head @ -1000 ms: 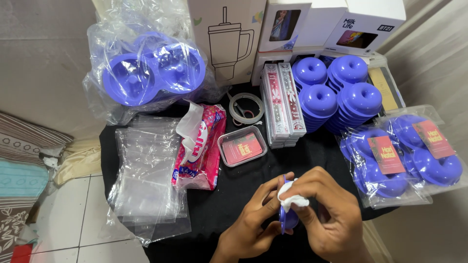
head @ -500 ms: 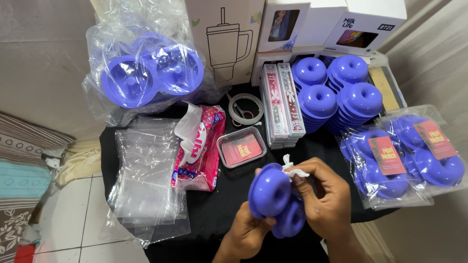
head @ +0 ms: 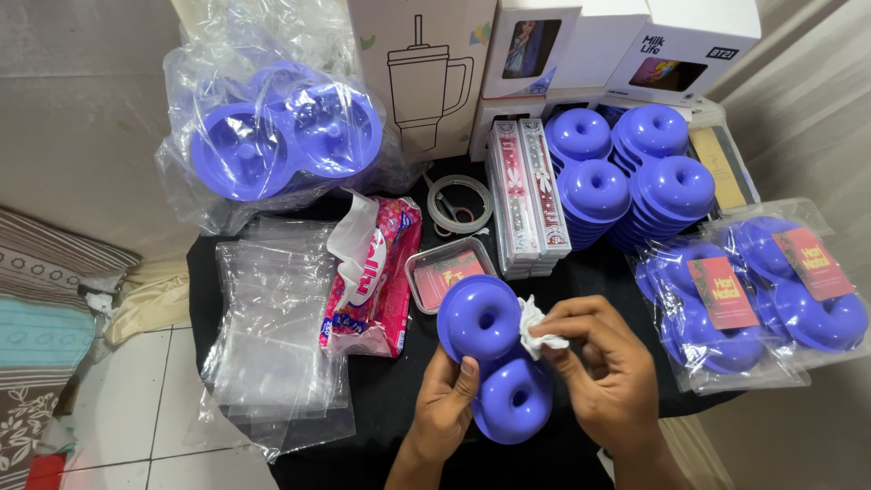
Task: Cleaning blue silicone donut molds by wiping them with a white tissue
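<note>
A purple two-ring doughnut-shaped mould (head: pixel 494 358) is held above the near edge of the black table (head: pixel 399 381), its domed side up. The left hand (head: pixel 445 408) grips it from below, thumb pressed between the two rings. The right hand (head: pixel 603 377) pinches a crumpled white tissue (head: pixel 531 327) against the upper ring's right side, fingers closed on it. Just behind the mould sits a small clear box of red cards (head: pixel 445 272), partly hidden by it. A pink tissue pack (head: pixel 376 277) and a pile of clear bags (head: pixel 272 318) lie toward the left edge. Stacked purple moulds (head: pixel 626 177) stand at the far right, bagged moulds (head: pixel 753 290) overhang the right edge. Both wrists are cut off at the frame's bottom.
</note>
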